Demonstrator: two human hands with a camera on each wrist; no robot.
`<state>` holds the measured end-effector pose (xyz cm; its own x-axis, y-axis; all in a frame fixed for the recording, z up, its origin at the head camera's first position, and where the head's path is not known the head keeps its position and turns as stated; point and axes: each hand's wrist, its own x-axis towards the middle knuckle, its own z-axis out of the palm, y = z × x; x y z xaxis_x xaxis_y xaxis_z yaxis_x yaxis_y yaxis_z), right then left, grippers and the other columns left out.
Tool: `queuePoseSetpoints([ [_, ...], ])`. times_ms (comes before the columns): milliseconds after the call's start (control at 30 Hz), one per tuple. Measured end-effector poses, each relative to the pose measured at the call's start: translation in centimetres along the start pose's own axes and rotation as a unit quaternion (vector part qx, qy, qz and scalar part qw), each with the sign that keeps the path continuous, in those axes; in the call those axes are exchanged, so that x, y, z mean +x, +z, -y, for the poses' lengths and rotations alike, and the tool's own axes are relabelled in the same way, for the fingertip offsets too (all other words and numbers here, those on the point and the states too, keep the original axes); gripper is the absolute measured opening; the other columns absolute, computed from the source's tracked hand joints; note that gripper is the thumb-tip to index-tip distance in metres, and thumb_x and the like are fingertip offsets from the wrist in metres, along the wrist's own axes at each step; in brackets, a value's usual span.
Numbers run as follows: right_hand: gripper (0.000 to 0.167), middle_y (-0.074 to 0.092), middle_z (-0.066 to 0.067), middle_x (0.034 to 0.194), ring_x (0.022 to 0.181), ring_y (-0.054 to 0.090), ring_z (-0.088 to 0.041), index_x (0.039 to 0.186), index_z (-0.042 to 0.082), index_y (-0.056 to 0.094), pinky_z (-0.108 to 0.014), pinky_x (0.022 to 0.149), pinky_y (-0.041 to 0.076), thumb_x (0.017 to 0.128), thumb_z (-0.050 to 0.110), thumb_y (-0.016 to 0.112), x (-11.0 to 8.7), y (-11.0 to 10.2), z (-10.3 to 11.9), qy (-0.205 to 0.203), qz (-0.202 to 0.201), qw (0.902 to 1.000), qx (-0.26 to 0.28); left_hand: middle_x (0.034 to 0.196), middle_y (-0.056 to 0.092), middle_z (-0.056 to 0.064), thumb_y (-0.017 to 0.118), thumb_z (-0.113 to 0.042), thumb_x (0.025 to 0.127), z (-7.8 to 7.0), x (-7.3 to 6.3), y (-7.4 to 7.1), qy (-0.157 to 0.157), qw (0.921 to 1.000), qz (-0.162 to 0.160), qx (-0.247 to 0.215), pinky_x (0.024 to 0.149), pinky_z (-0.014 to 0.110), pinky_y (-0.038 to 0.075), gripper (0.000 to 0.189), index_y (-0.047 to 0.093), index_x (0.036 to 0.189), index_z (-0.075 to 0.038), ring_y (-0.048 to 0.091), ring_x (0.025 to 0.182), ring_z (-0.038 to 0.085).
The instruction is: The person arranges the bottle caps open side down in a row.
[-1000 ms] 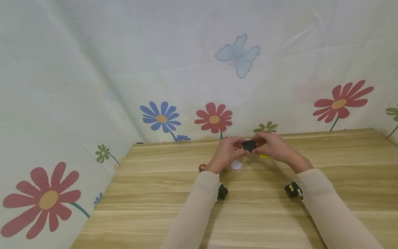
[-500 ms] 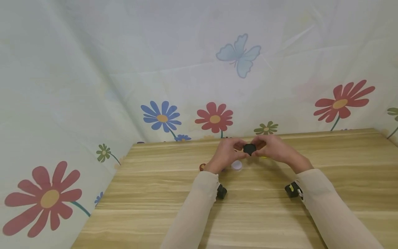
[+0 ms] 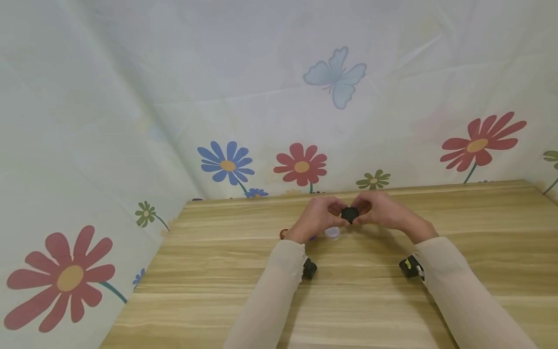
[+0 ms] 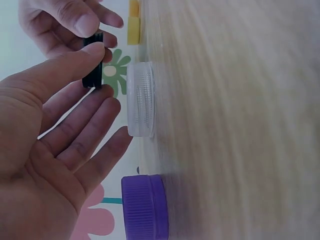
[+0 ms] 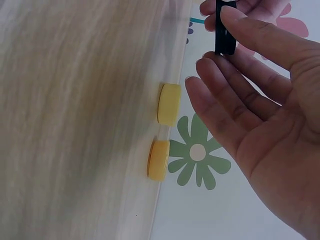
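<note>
A round black bottle cap (image 3: 350,214) is pinched between both hands near the back of the table. My left hand (image 3: 320,217) has its thumb and fingertips on one side of the cap; my right hand (image 3: 383,209) grips the opposite side. In the left wrist view the black cap (image 4: 91,75) stands on edge, above the tabletop, and the lower fingers are spread loosely. Below the hands a clear whitish cap (image 4: 141,100) lies on the table, with a ribbed purple cap (image 4: 145,207) nearby, mostly hidden under the left hand in the head view.
Two yellow caps, a paler one (image 5: 169,105) and a more orange one (image 5: 158,160), sit near the table's back edge. A reddish-brown cap (image 3: 284,234) shows beside the left wrist. Behind the wooden table (image 3: 357,300) hangs a flower-printed cloth (image 3: 261,97).
Both hands have lowered the black cap slightly towards the person, and its tilt has shifted. The yellow cap seen earlier by the right hand is now hidden in the head view.
</note>
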<state>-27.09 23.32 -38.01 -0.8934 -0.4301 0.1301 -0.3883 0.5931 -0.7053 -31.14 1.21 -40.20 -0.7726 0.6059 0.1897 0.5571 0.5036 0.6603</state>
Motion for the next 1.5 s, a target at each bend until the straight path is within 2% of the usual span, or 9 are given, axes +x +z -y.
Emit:
queuePoseSetpoints([
  [200,0.034,0.075,-0.012,0.104,0.096,0.071,-0.025,0.114,-0.007,0.071,-0.046,0.088,0.057,0.088,0.007,0.087,-0.06,0.06,0.09,0.002,0.017,0.9998,-0.012,0.101,0.078,-0.003,0.091,-0.012,0.087,-0.10,-0.03,-0.05,-0.014,0.9997,0.020,0.010,0.084,0.018,0.053,0.032,0.079,0.116,-0.010,0.069,0.090,0.002],
  [567,0.031,0.076,-0.011,0.103,0.096,0.072,-0.024,0.111,-0.006,0.071,-0.045,0.090,0.057,0.087,0.006,0.087,-0.03,0.19,0.12,0.009,0.040,0.9991,-0.005,0.101,0.078,-0.002,0.091,-0.010,0.086,-0.21,-0.24,-0.15,-0.018,0.9991,0.039,0.004,0.086,0.019,0.053,0.030,0.080,0.114,-0.008,0.070,0.090,0.004],
  [1000,0.033,0.074,-0.013,0.100,0.093,0.070,-0.023,0.108,-0.009,0.070,-0.041,0.087,0.057,0.084,0.004,0.089,0.05,0.46,0.04,0.006,0.042,0.9990,-0.012,0.103,0.079,-0.002,0.091,-0.011,0.086,-0.18,-0.17,-0.20,-0.015,0.9978,0.055,0.034,0.088,0.019,0.053,0.032,0.080,0.116,-0.008,0.070,0.092,0.003],
  [1500,0.031,0.074,-0.010,0.095,0.091,0.070,-0.024,0.105,-0.008,0.071,-0.040,0.084,0.058,0.082,0.001,0.090,0.04,0.51,-0.18,0.008,0.054,0.9984,-0.013,0.100,0.079,-0.003,0.090,-0.011,0.087,-0.38,-0.27,-0.17,-0.023,0.9962,0.072,0.043,0.090,0.018,0.051,0.032,0.081,0.117,-0.008,0.070,0.092,0.002],
])
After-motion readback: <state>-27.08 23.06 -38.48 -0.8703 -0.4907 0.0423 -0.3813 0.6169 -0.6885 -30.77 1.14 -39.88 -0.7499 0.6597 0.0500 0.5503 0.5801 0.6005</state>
